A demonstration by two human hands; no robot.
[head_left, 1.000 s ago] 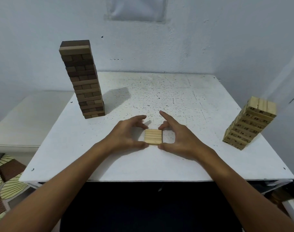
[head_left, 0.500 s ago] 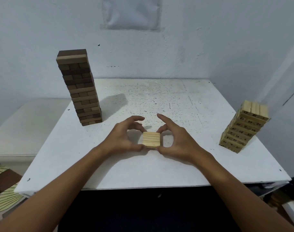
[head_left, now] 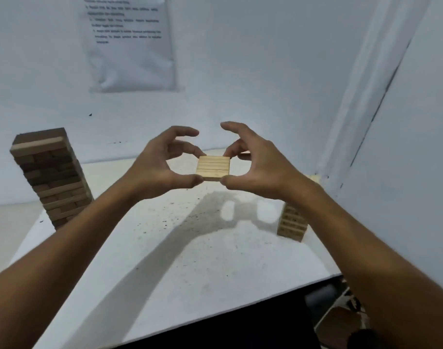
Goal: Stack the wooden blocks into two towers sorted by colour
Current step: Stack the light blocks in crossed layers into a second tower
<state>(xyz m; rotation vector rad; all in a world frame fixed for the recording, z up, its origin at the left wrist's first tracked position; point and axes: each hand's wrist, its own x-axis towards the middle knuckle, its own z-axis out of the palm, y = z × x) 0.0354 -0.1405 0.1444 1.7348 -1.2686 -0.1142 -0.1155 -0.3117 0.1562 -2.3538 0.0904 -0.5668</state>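
Pale wood, a flat layer of light blocks [head_left: 213,168] set side by side, is held in the air above the worktop [head_left: 190,248] between both hands. The left hand [head_left: 157,170] pinches its left edge with thumb below and fingers curled over the far corner; the right hand [head_left: 255,170] grips the right edge the same way, index finger lifted free. The seams between the blocks, and so their long axis, run left to right across the view. The move ahead, as I judge it, turns on one relation: the light tower [head_left: 292,222] stands to the right of the held layer and lower than it, partly hidden behind the right forearm, so the right hand is the nearer one and the layer has to travel right and down to land on top. The dark tower [head_left: 51,177] stands well apart on the left, taller, with one paler layer just under its dark cap, and plays no part in this placement. Some dark marks show on the light tower's side, too blurred to read. A printed sheet [head_left: 129,44] hangs on the wall behind, with lines of text too soft to make out. No brand is visible anywhere.
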